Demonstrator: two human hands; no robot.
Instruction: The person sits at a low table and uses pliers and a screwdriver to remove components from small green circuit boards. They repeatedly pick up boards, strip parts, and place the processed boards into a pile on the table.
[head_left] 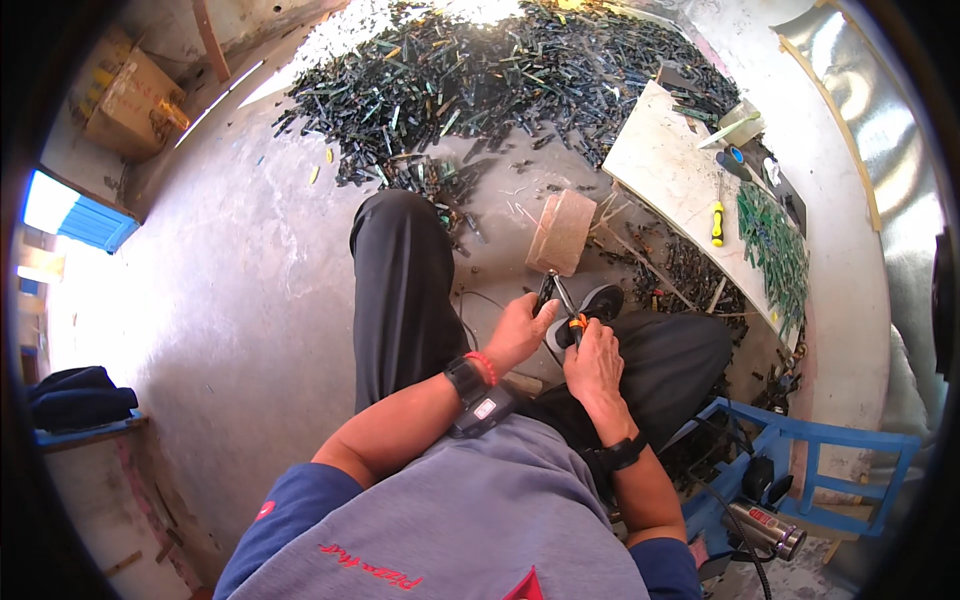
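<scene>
My left hand [518,332] is closed around a dark narrow piece [545,290], most of it hidden by the fingers. In my right hand [594,362] is a screwdriver [567,305] with an orange and black handle, its metal shaft slanting up toward the dark piece. The tip meets or nearly meets that piece; the exact contact is too small to tell. Both hands are above my lap, just on the near side of a reddish brick block [562,235] on the floor. A black shoe [604,300] is beside the right hand.
A large heap of dark strips [450,90] covers the far floor. On the right, a pale board [665,150] bears a yellow screwdriver [718,224] and a pile of green strips [770,245]. A blue frame [860,500], a metal flask [768,530] and a cable lie at lower right.
</scene>
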